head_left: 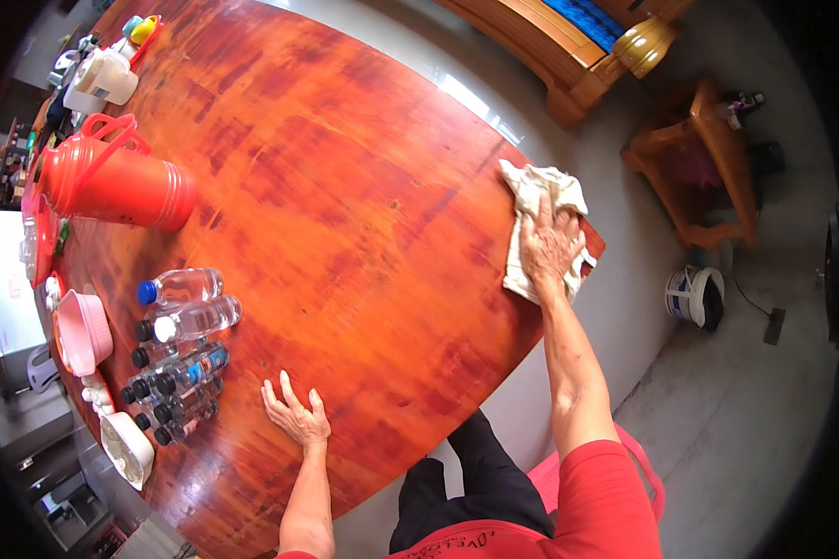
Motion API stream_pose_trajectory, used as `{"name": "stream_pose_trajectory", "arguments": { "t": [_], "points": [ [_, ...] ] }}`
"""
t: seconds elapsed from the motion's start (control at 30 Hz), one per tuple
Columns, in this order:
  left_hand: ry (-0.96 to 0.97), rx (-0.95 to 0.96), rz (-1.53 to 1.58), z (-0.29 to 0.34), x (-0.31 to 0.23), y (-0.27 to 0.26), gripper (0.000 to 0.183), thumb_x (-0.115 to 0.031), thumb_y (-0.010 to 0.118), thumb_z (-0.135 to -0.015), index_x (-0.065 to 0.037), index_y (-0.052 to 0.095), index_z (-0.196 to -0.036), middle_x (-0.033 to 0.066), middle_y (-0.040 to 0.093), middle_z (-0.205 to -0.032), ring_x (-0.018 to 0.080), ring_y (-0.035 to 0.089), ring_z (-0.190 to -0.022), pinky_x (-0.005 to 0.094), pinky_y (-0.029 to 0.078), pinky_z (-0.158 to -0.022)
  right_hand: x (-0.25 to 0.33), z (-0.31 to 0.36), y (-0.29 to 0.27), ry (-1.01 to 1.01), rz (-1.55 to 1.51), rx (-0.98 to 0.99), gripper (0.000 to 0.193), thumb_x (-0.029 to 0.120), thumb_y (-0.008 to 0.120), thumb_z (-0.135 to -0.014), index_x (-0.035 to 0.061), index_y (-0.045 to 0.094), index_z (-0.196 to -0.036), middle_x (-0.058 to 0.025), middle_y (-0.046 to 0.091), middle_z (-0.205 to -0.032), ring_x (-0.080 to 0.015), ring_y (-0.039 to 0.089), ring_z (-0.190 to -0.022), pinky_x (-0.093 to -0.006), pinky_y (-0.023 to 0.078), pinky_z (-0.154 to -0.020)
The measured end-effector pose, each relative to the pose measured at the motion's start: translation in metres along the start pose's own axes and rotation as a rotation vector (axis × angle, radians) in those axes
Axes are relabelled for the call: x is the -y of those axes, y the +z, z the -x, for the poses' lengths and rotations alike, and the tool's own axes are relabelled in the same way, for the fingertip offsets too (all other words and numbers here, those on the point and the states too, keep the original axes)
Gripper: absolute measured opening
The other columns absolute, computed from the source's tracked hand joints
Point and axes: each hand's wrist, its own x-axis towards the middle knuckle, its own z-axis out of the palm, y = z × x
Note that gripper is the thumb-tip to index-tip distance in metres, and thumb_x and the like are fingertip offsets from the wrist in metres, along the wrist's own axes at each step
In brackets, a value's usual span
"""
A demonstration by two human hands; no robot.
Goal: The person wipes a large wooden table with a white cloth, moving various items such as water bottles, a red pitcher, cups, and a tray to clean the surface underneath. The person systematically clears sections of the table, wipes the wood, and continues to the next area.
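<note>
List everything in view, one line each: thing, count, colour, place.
table: one, glossy red-brown wood, fills the middle
cloth: one, off-white, crumpled at the table's right edge
jug: one, red with handle, lying at far left
plastic bottles: a cluster, clear with dark and blue caps, lying at left
pink basin: one, left edge
white pitcher: one, far left corner
bucket: one, white, on the floor at right
wooden chair: one, orange-brown, right
left hand: flat on the table, empty
right hand: pressed on the cloth
</note>
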Motion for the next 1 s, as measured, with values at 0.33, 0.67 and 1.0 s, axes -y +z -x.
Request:
{"name": "stream_pose_trajectory", "arguments": {
  "t": [0.33, 0.67, 1.0],
  "points": [
    [0.067, -0.052, -0.010, -0.002, -0.002, 0.007, 0.066, -0.038, 0.065, -0.084, -0.022, 0.043, -0.144, 0.0205, 0.032, -0.145, 0.0416, 0.031, -0.134, 0.0560, 0.028, -0.108, -0.015, 0.128, 0.011, -0.254, 0.017, -0.163, 0.061, 0.045, 0.051, -0.090, 0.0261, 0.039, -0.147, -0.0177, 0.047, -0.140, -0.0382, 0.035, -0.134, -0.0551, 0.016, -0.112],
    [0.016, -0.019, -0.015, -0.007, -0.007, 0.009, 0.069, -0.042, 0.064, -0.086, -0.022, 0.038, -0.146, 0.0204, 0.027, -0.147, 0.0429, 0.027, -0.136, 0.0579, 0.025, -0.108, 0.070, 0.142, 0.002, -0.661, -0.129, -0.085, 0.057, 0.045, 0.056, -0.085, 0.0310, 0.049, -0.139, -0.0117, 0.047, -0.135, -0.0368, 0.037, -0.130, -0.0590, 0.018, -0.110],
    [-0.189, -0.093, -0.018, -0.090, -0.058, 0.029, 0.062, -0.041, 0.061, -0.089, -0.018, 0.041, -0.143, 0.0219, 0.029, -0.144, 0.0430, 0.029, -0.134, 0.0572, 0.025, -0.108, 0.130, 0.034, 0.006, -0.675, -0.108, -0.195, 0.056, 0.046, 0.055, -0.086, 0.0311, 0.049, -0.140, -0.0164, 0.054, -0.131, -0.0377, 0.037, -0.131, -0.0560, 0.016, -0.112]
  ]
}}
